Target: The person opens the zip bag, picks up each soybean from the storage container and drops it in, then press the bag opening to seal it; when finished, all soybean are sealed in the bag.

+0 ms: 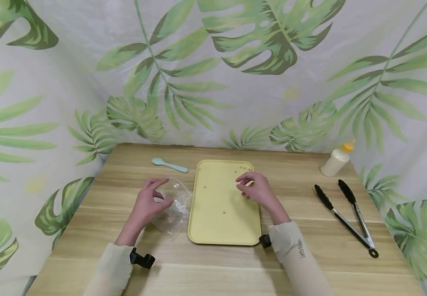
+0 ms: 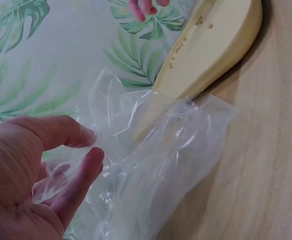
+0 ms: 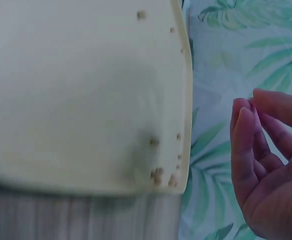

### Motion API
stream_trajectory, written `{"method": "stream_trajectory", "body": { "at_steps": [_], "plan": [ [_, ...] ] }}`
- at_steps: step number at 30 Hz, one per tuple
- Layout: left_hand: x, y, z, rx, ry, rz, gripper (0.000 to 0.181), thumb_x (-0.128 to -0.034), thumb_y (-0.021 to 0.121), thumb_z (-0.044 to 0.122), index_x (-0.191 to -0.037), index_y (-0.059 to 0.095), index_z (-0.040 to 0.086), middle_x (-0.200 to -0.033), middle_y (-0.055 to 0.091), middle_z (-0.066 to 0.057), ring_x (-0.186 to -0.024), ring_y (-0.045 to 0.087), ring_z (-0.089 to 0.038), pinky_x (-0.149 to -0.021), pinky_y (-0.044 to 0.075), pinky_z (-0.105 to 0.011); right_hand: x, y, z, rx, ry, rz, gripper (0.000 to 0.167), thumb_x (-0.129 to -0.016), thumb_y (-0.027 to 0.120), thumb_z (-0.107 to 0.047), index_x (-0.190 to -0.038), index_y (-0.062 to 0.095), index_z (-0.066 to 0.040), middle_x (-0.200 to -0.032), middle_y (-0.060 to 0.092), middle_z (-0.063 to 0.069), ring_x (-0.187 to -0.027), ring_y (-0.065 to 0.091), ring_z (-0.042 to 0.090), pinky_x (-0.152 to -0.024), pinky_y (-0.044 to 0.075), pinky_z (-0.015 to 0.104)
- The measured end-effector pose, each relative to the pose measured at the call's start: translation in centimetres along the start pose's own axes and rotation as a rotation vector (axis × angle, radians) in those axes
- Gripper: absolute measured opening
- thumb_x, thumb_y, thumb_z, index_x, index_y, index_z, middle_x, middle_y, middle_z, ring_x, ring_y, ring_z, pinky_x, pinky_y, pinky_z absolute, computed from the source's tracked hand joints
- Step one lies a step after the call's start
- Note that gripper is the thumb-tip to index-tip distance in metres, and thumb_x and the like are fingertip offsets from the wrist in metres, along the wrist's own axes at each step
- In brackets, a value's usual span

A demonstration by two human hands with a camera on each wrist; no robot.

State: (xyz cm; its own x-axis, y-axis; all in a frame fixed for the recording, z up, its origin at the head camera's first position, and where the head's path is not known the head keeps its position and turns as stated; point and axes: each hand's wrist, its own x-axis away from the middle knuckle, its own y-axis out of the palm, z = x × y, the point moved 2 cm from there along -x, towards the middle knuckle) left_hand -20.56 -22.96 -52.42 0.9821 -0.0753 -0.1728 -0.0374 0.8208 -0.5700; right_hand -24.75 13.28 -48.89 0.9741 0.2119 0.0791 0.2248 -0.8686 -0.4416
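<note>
My left hand holds a clear plastic bag, its thumb and forefinger at the crumpled film. In the left wrist view, the bag spreads out beyond the fingertips, beside the tray. Above the right half of a pale yellow tray is my right hand. Its thumb and fingertips come together in the right wrist view; whether a tiny thing is between them cannot be told. Small brown pieces lie scattered on the tray, several grouped near one corner.
A light blue spoon lies behind the bag. On the right are a white bottle with a yellow cap and spread black-handled tongs. Behind the wooden table hangs a leaf-patterned cloth.
</note>
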Motion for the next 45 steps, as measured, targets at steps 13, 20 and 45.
{"method": "stream_trajectory", "body": {
  "at_steps": [13, 20, 45],
  "plan": [
    [0.1, 0.7, -0.2, 0.098, 0.006, 0.023, 0.072, -0.0794, 0.083, -0.002, -0.146, 0.056, 0.001, -0.140, 0.043, -0.021, -0.091, 0.068, -0.029, -0.068, 0.062, -0.018, -0.2, -2.0, 4.7, 0.060, 0.053, -0.049, 0.018, -0.091, 0.074, -0.002, -0.107, 0.074, 0.005, -0.084, 0.065, 0.009, -0.062, 0.061, 0.021, -0.052, 0.052, 0.027],
    [-0.1, 1.2, -0.3, 0.125, -0.008, 0.022, 0.077, -0.0785, 0.086, -0.001, -0.148, 0.055, 0.006, -0.141, 0.042, -0.016, -0.091, 0.067, -0.020, -0.072, 0.063, -0.020, -1.0, -1.8, 6.0, 0.163, 0.000, -0.051, 0.013, -0.085, 0.079, -0.001, -0.099, 0.078, 0.000, -0.075, 0.062, 0.005, -0.063, 0.055, 0.016, -0.056, 0.046, 0.023],
    [-0.1, 1.9, -0.6, 0.144, 0.002, -0.001, 0.080, -0.0786, 0.086, -0.004, -0.150, 0.053, 0.008, -0.145, 0.040, -0.016, -0.097, 0.067, -0.032, -0.072, 0.063, -0.020, -1.7, -0.8, 6.8, 0.268, -0.013, -0.057, 0.006, -0.083, 0.084, -0.005, -0.087, 0.081, -0.008, -0.067, 0.055, -0.002, -0.066, 0.049, 0.013, -0.066, 0.042, 0.025]
  ]
}}
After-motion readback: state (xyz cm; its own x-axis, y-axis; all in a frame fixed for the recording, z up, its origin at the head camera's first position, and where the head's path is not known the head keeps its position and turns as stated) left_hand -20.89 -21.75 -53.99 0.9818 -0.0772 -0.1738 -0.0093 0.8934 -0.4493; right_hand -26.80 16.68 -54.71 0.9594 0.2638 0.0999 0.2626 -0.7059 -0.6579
